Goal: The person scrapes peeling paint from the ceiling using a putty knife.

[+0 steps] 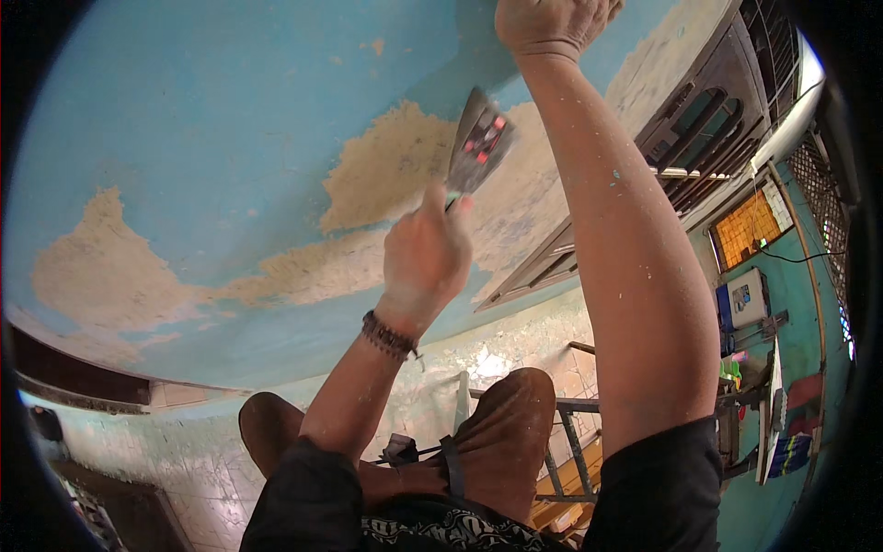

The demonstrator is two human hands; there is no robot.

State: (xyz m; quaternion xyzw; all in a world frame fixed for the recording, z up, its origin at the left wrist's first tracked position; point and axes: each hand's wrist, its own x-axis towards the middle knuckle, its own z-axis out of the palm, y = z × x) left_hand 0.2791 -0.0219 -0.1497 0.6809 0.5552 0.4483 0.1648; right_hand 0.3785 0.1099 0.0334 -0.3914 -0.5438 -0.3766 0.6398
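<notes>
My left hand (428,255), with a dark beaded bracelet at the wrist, grips a putty knife (481,141) by its handle. Its wide, blurred metal blade bears red marks and points up over the wall (207,110); whether it touches cannot be told. Around the blade, blue paint gives way to a bare beige patch (386,165) with ragged edges. At the top edge of the picture is my right hand (555,24), partly cut off, with its fingers curled. What it holds, if anything, is hidden. Pale flecks dot the right forearm.
Below my legs (507,428) stands a dark metal frame (576,448), over a tiled floor (200,476). On the right are a wooden door (717,103) and a white and blue container (745,300). A cable (800,260) hangs near the orange window (748,224).
</notes>
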